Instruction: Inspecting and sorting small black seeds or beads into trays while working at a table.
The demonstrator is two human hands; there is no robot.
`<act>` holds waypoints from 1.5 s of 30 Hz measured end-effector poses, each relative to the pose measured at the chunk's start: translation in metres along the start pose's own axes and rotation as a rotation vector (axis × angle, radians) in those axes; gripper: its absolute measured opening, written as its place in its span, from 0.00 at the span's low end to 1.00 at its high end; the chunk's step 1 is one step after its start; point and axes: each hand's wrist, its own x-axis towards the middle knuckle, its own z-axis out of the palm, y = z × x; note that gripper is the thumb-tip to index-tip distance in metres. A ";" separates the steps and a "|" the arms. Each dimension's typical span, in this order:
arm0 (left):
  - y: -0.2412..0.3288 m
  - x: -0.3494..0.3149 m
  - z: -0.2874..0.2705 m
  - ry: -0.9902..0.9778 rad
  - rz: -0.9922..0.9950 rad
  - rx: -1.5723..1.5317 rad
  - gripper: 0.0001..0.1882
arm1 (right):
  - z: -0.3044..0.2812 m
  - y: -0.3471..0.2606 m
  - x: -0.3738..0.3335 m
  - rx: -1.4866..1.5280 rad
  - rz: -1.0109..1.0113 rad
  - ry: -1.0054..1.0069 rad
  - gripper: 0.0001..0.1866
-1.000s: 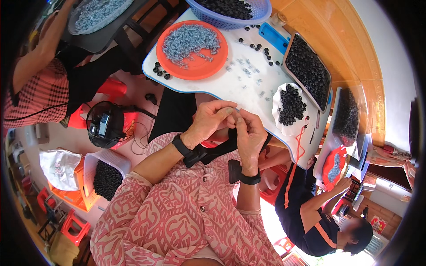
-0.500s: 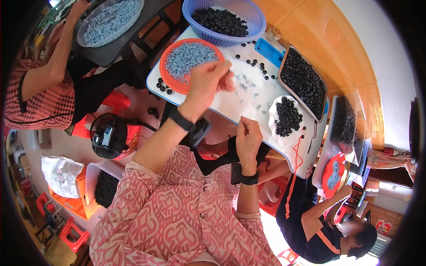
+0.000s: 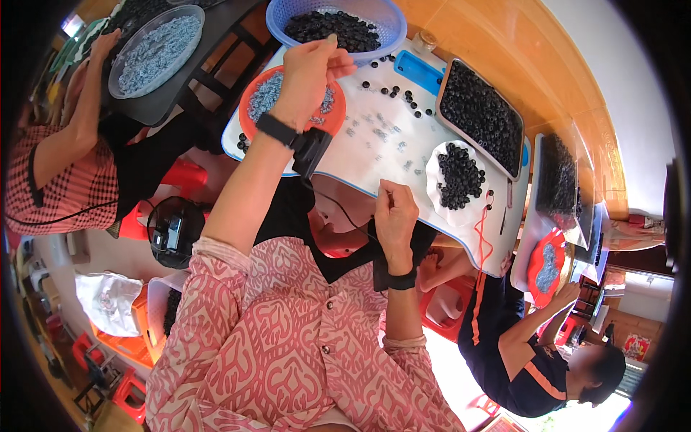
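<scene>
My left hand (image 3: 309,75) is above the red-orange plate (image 3: 332,124) of small clear-blue plastic pieces, its fingertips beside the blue basket (image 3: 395,29). Its fingers are loosely bent and apart, with nothing visible in them. Black round pieces (image 3: 335,32) fill the bottom of that basket. By the table's front edge, my right hand (image 3: 396,212) is closed, thumb against the bent index finger; anything pinched there is too small or hidden. Several clear plastic pieces (image 3: 381,133) lie scattered on the white tabletop (image 3: 360,162) between my hands.
A white scalloped dish (image 3: 435,189) of black pieces and a tray (image 3: 479,115) packed with more stand on the right. A blue shallow tray (image 3: 419,70) and loose black pieces lie farther back. An orange cord (image 3: 481,237) hangs off the edge. Co-workers sit on both sides.
My left hand has moved up and away, from the plate's right side to near the blue basket. My right hand stays closed near the table edge. The view has shifted slightly.
</scene>
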 end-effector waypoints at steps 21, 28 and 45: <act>-0.093 -0.107 0.029 -0.280 -0.233 0.367 0.11 | 0.020 0.014 0.032 -0.328 0.034 0.008 0.10; -0.117 -0.108 0.063 -0.389 0.217 0.842 0.09 | -0.017 0.018 -0.006 -0.140 -0.005 0.116 0.04; -0.168 -0.079 0.124 -0.581 0.587 1.408 0.05 | -0.041 0.021 -0.046 -0.033 0.111 0.210 0.05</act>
